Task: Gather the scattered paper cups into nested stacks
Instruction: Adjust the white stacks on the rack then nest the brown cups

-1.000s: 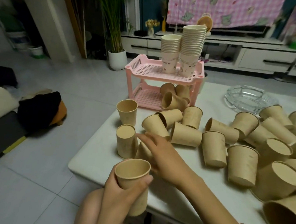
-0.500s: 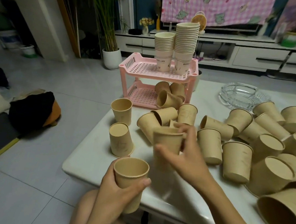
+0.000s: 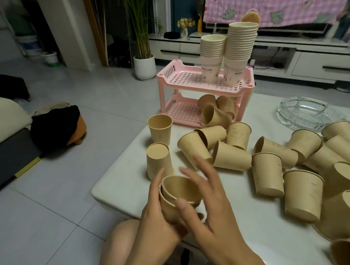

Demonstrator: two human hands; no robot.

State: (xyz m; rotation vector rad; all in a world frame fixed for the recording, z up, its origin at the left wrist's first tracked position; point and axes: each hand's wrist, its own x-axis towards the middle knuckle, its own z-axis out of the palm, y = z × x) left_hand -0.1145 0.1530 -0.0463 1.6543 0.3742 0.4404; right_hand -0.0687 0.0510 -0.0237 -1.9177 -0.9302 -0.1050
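Nesting step: left hand [image 3: 157,218] curled round nested cups [image 3: 177,190], right hand [image 3: 216,215] fingers splayed, empty; next, likely grasping upturned cup [image 3: 158,162] just beyond.

the bottom of the nested cups [image 3: 177,190] is covered by the left hand [image 3: 155,222] and the right hand [image 3: 216,215]. the fingertips [image 3: 198,161] of the right hand are blurred. a big cup [image 3: 344,258] at the bottom right is cut off by the edge. the shelf cups [image 3: 213,117] in the pink rack [image 3: 165,77] are partly hidden by one another.
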